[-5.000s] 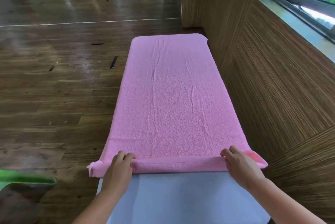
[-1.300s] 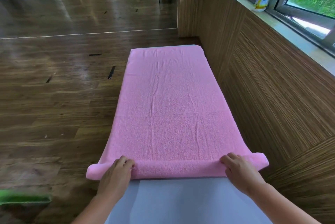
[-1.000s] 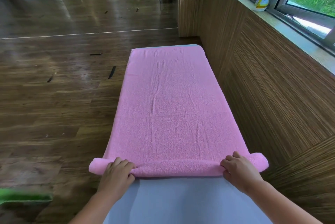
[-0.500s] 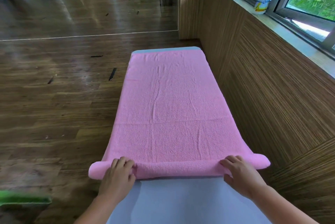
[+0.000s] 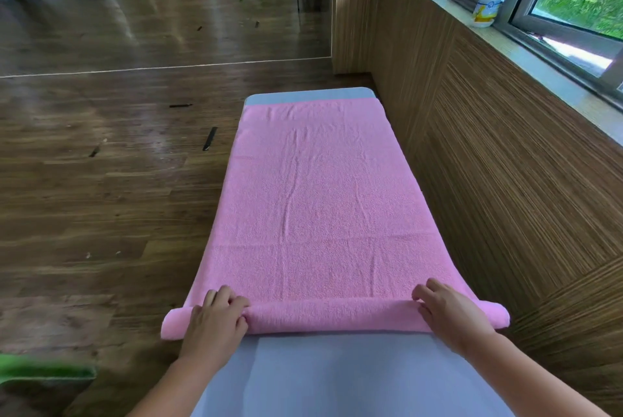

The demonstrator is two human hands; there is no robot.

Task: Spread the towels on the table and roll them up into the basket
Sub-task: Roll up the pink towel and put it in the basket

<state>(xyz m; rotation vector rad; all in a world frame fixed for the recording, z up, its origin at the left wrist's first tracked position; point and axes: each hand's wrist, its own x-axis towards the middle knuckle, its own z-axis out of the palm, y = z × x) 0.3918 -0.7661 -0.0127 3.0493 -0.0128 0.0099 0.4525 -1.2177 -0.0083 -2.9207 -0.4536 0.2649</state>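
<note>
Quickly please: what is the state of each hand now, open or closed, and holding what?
Left hand: closed, gripping the rolled end of the pink towel.
Right hand: closed, gripping the same rolled end.

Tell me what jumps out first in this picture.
A big pink towel covers most of the long grey table beside the wooden wall, its near end rolled into a tube. The left hand and right hand grip that roll, one near each end.

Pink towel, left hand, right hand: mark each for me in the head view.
pink towel [image 5: 313, 200]: head view, flat unrolled middle.
left hand [image 5: 213, 322]: head view, back of the hand.
right hand [image 5: 453, 313]: head view, back of the hand.
</note>
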